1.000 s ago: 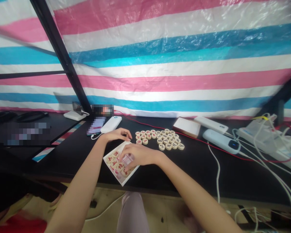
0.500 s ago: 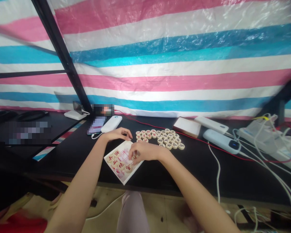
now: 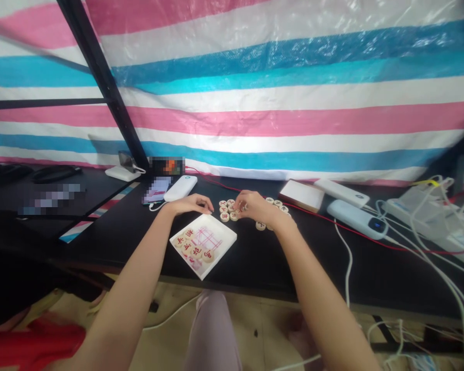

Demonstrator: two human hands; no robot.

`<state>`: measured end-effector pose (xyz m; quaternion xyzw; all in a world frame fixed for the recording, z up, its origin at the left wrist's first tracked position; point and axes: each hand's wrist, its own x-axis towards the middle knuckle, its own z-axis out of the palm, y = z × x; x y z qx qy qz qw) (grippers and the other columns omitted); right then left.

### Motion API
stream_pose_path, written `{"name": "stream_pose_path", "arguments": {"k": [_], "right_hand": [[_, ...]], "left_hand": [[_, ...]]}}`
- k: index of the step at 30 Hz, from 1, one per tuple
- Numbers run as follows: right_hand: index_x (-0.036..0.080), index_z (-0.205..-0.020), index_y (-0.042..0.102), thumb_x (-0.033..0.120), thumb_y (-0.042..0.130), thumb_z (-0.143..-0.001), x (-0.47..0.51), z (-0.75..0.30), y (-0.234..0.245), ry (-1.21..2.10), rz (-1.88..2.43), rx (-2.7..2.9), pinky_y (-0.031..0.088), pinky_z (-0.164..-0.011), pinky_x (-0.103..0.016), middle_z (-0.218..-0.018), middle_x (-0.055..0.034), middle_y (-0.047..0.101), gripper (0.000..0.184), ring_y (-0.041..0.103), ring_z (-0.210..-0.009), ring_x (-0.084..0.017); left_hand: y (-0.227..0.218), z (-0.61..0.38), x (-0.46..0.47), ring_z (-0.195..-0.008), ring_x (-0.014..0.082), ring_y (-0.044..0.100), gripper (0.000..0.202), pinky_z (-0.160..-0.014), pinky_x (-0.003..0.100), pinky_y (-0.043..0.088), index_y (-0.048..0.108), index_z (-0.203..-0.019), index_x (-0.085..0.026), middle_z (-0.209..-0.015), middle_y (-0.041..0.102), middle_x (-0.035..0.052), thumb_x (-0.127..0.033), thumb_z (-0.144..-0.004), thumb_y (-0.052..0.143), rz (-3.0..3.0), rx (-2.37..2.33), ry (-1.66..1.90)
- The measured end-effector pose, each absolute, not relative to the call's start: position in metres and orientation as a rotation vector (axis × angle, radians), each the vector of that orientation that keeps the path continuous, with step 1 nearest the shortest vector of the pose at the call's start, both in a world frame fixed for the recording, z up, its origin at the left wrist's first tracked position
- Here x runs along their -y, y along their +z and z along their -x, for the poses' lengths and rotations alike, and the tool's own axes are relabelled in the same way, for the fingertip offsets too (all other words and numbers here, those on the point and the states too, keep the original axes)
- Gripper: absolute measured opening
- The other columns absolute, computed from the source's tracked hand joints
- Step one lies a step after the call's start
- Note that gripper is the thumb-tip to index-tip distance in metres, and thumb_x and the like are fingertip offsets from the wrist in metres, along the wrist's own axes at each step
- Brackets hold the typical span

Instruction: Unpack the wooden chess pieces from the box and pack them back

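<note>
A black tabletop extends beneath the fingers of both hands, bearing an open white tray just nearer the viewer than the left fingertips, with five red-lettered pieces inside. The right hand bends its fingers downward at a cluster of loose red-lettered discs, whether pinching one cannot be told; the left hand, fingers loosely curved, lies by the tray's far corner, their exact parting unclear. Black-lettered discs, partly hidden, lie behind and to the right of the right fingers.
</note>
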<state>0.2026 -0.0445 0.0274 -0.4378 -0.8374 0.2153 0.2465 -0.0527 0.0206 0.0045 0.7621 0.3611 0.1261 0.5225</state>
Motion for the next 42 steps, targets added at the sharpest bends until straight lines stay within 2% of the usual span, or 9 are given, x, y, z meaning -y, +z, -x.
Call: {"name": "stream_pose_path", "arguments": {"k": [9,14,21,25,30,34,37,42], "right_hand": [[0.013,-0.068,0.066,0.006,0.070,-0.064,0.041,-0.210,0.021,0.551,1.333,2.394,0.044,-0.073,-0.023,-0.095,-0.0043,0.052,0.010,0.053,-0.076,-0.010],[0.012,-0.064,0.066,0.005,0.067,-0.066,0.041,-0.207,0.017,0.576,1.316,2.395,0.042,-0.066,-0.021,-0.092,-0.0045,0.054,0.008,0.051,-0.069,-0.008],[0.013,-0.062,0.065,0.004,0.066,-0.066,0.042,-0.204,0.019,0.556,1.230,2.387,0.041,-0.068,-0.021,-0.085,-0.0036,0.058,0.010,0.053,-0.069,-0.009],[0.015,-0.068,0.067,0.019,0.067,-0.072,0.051,-0.193,0.025,0.530,1.131,2.352,0.038,-0.065,-0.022,-0.081,-0.0017,0.061,0.006,0.053,-0.069,-0.010],[0.021,-0.076,0.070,0.047,0.070,-0.069,0.082,-0.161,0.034,0.707,0.993,2.598,0.034,-0.064,-0.024,-0.078,0.0005,0.064,0.027,0.054,-0.071,-0.012],[0.018,-0.069,0.064,0.059,0.065,-0.069,0.102,-0.141,0.032,0.634,1.096,2.757,0.035,-0.073,-0.029,-0.076,-0.0021,0.065,0.041,0.056,-0.073,-0.015],[0.018,-0.073,0.062,0.057,0.063,-0.071,0.106,-0.136,0.029,0.515,1.105,2.794,0.035,-0.079,-0.033,-0.075,-0.0027,0.065,0.039,0.057,-0.072,-0.016],[0.018,-0.080,0.065,0.039,0.065,-0.073,0.100,-0.145,0.035,0.490,1.126,2.720,0.036,-0.066,-0.026,-0.078,-0.0033,0.067,0.023,0.058,-0.073,-0.016]], "left_hand": [[0.008,0.051,-0.019,-0.078,0.0147,0.058,0.027,-0.074,0.027,0.041,0.066,-0.086,-0.015,-0.081,0.066,0.0026,-0.032,-0.067,0.074,-1.830,-0.856,0.291],[0.005,0.051,-0.020,-0.077,0.0146,0.058,0.027,-0.071,0.026,0.040,0.066,-0.086,-0.015,-0.080,0.066,0.0025,-0.032,-0.066,0.074,-1.823,-0.850,0.299],[0.005,0.052,-0.019,-0.073,0.0140,0.057,0.028,-0.069,0.025,0.040,0.066,-0.087,-0.015,-0.078,0.065,0.0022,-0.033,-0.066,0.074,-1.822,-0.848,0.298],[0.004,0.053,-0.021,-0.076,0.0151,0.058,0.029,-0.072,0.026,0.040,0.066,-0.087,-0.015,-0.081,0.066,0.0028,-0.033,-0.066,0.075,-1.812,-0.847,0.295],[0.003,0.054,-0.023,-0.075,0.0138,0.057,0.028,-0.073,0.026,0.041,0.067,-0.086,-0.015,-0.077,0.063,0.0015,-0.033,-0.066,0.075,-1.839,-0.818,0.293],[0.003,0.054,-0.023,-0.075,0.0143,0.057,0.030,-0.073,0.026,0.042,0.066,-0.086,-0.015,-0.074,0.061,0.0012,-0.035,-0.066,0.074,-1.848,-0.822,0.299],[0.003,0.055,-0.023,-0.078,0.0155,0.058,0.031,-0.073,0.027,0.043,0.066,-0.086,-0.015,-0.077,0.062,0.0022,-0.036,-0.066,0.074,-1.846,-0.833,0.301],[0.003,0.055,-0.024,-0.083,0.0169,0.059,0.029,-0.075,0.027,0.042,0.066,-0.085,-0.015,-0.087,0.065,0.0042,-0.034,-0.065,0.075,-1.837,-0.856,0.301]]}}
